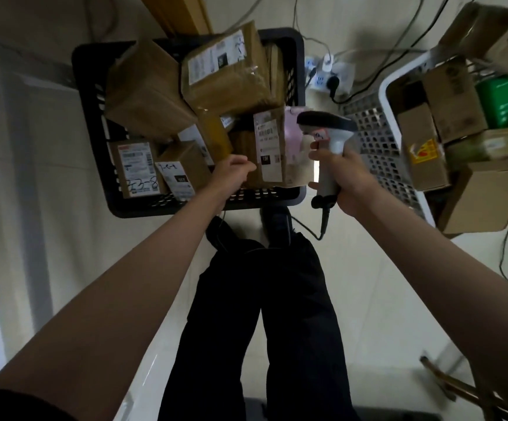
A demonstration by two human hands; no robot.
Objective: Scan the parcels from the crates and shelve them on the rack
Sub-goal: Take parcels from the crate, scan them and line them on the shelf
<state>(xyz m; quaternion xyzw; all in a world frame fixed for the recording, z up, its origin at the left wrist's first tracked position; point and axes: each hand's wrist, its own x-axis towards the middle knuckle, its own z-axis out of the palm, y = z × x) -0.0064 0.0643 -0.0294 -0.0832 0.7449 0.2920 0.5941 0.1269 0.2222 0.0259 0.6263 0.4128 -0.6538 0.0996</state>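
Gripping the scanner [328, 141] in your clenched right hand [345, 174], you steady with left hand [234, 171] fingers the upright labelled parcel [272, 150] in the black crate [95, 123], just left of its nose.

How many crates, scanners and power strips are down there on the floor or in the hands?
Crates: 2, a black crate and a white crate
Scanners: 1, the barcode scanner gripped by the right hand
Power strips: 1, the power strip
Total: 4
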